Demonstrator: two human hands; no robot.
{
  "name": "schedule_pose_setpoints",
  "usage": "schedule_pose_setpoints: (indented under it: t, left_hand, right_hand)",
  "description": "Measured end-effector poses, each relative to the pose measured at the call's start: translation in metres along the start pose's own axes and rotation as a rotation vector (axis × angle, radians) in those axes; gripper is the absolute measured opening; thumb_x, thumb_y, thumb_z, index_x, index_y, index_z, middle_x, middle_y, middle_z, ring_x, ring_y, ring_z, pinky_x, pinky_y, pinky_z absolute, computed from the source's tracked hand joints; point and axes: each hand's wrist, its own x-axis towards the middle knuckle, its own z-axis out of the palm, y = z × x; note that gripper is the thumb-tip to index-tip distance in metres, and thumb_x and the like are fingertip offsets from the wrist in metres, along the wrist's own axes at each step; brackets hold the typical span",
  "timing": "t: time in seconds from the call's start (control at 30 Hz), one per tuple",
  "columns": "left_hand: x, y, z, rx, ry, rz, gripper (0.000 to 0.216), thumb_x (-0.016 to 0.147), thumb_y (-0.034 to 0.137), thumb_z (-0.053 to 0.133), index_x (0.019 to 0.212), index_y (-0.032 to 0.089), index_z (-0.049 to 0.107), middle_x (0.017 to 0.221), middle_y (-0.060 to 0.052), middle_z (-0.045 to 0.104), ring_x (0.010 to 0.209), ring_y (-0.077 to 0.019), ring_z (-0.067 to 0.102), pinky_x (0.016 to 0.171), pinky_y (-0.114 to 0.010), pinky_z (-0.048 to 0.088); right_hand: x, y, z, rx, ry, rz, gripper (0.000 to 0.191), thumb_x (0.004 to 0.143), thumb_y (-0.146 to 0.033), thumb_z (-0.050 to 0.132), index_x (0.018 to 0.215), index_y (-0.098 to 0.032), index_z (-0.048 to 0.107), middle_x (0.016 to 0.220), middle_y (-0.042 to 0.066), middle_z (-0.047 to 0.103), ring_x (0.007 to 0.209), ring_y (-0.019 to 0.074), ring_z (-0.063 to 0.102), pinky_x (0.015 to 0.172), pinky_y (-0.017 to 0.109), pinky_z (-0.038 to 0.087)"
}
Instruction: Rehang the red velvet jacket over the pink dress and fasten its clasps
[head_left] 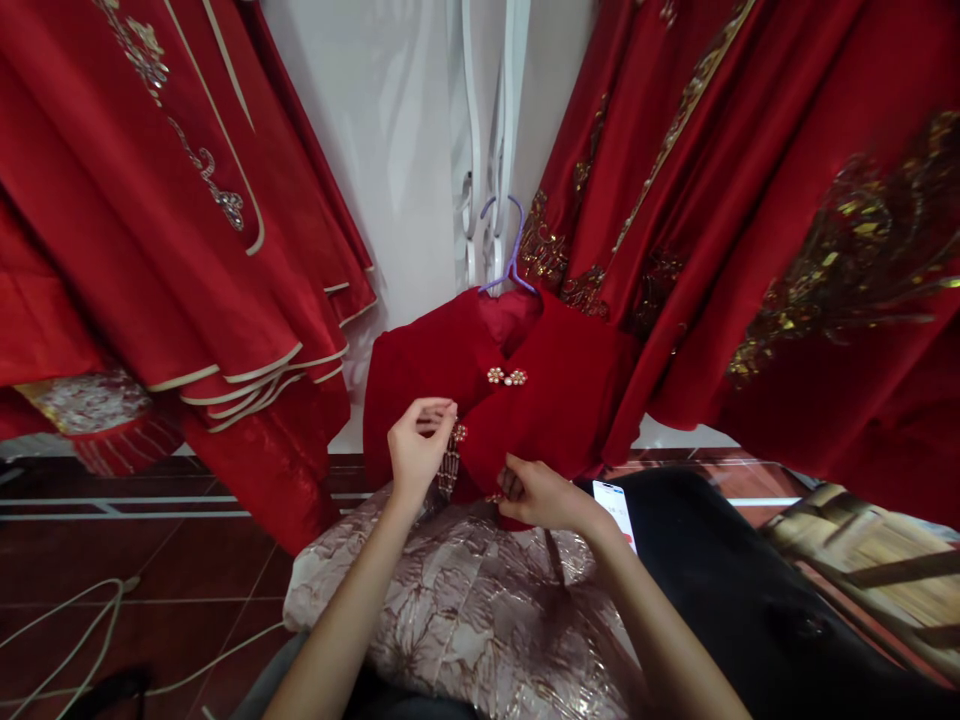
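Observation:
A small red velvet jacket (570, 390) hangs on a purple hanger (510, 250) in front of me, with a pearl clasp (506, 377) near its collar. My left hand (418, 445) is pinched on a second pearl fastening with a beaded tassel (450, 462) lower on the jacket's front. My right hand (544, 495) grips the jacket's lower front edge, fingers curled into the cloth. A pale pink and silver brocade cloth (480, 610) lies over my lap under both forearms.
Long red embroidered gowns hang at the left (150, 220) and right (787, 220). A white rack (487, 120) stands against the white wall. A lit phone (616, 508) lies on black cloth (750, 590). White cables (82, 620) run over the dark red tile floor. A wooden piece (870, 550) sits at right.

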Motion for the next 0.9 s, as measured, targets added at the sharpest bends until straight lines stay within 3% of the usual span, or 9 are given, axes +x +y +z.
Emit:
schedule_pose_setpoints:
  t: [0.1,0.2,0.33,0.4,0.63,0.77,0.9]
  left_hand:
    - [0.012,0.012,0.0,0.282,-0.033,0.408,0.036,0.089,0.028,0.055,0.124,0.021,0.058,0.127,-0.011,0.06,0.116,-0.0211,0.057,0.101,-0.038,0.044]
    - [0.024,0.019,0.003,0.452,-0.2,0.627,0.048,0.093,0.019,0.043,0.141,0.025,0.041,0.152,-0.01,0.036,0.14,-0.0229,0.032,0.116,-0.046,0.023]
    - [0.03,0.013,0.007,0.492,-0.431,0.647,0.055,0.093,0.014,0.038,0.146,0.026,0.034,0.155,-0.008,0.03,0.144,-0.0222,0.025,0.119,-0.048,0.009]
    - [0.029,0.009,0.008,0.466,-0.471,0.622,0.054,0.092,0.016,0.041,0.145,0.026,0.036,0.154,-0.008,0.033,0.143,-0.0232,0.028,0.118,-0.049,0.009]
    - [0.03,0.018,0.019,0.533,-0.293,0.611,0.043,0.094,0.028,0.044,0.137,0.023,0.048,0.128,-0.013,0.055,0.116,-0.0259,0.048,0.1,-0.042,0.036]
    - [0.043,0.03,0.027,0.67,-0.27,0.718,0.032,0.095,0.029,0.043,0.119,0.021,0.061,0.111,-0.012,0.059,0.102,-0.0252,0.049,0.089,-0.04,0.038]
    - [0.054,0.04,0.027,0.63,-0.35,0.795,0.024,0.094,0.024,0.044,0.106,0.02,0.065,0.11,-0.011,0.06,0.104,-0.0252,0.05,0.098,-0.044,0.032]
  right_hand:
    - [0.002,-0.001,0.005,-0.047,0.037,0.013,0.02,0.071,-0.019,0.06,0.086,-0.02,0.046,0.076,0.003,0.066,0.066,0.0154,0.062,0.06,0.024,0.044]
    - [0.005,-0.001,0.012,-0.086,0.081,0.069,0.021,0.073,-0.023,0.06,0.089,-0.02,0.046,0.082,0.004,0.067,0.071,0.0169,0.063,0.061,0.025,0.043]
    - [0.009,-0.001,0.018,-0.119,0.11,0.13,0.025,0.074,-0.025,0.06,0.092,-0.02,0.045,0.084,0.006,0.068,0.074,0.0184,0.064,0.063,0.026,0.042]
    - [0.009,-0.002,0.019,-0.124,0.107,0.134,0.024,0.074,-0.025,0.06,0.093,-0.02,0.045,0.083,0.005,0.068,0.074,0.0182,0.064,0.063,0.026,0.042]
    - [0.007,-0.006,0.017,-0.109,0.09,0.133,0.024,0.073,-0.023,0.06,0.092,-0.02,0.045,0.082,0.005,0.068,0.073,0.0184,0.064,0.06,0.025,0.041]
    - [0.006,-0.006,0.014,-0.094,0.072,0.132,0.025,0.072,-0.023,0.061,0.092,-0.02,0.045,0.081,0.005,0.068,0.073,0.0182,0.064,0.06,0.025,0.041]
    - [0.005,-0.006,0.011,-0.08,0.06,0.13,0.023,0.073,-0.022,0.061,0.089,-0.02,0.046,0.078,0.004,0.066,0.07,0.017,0.063,0.059,0.025,0.041]
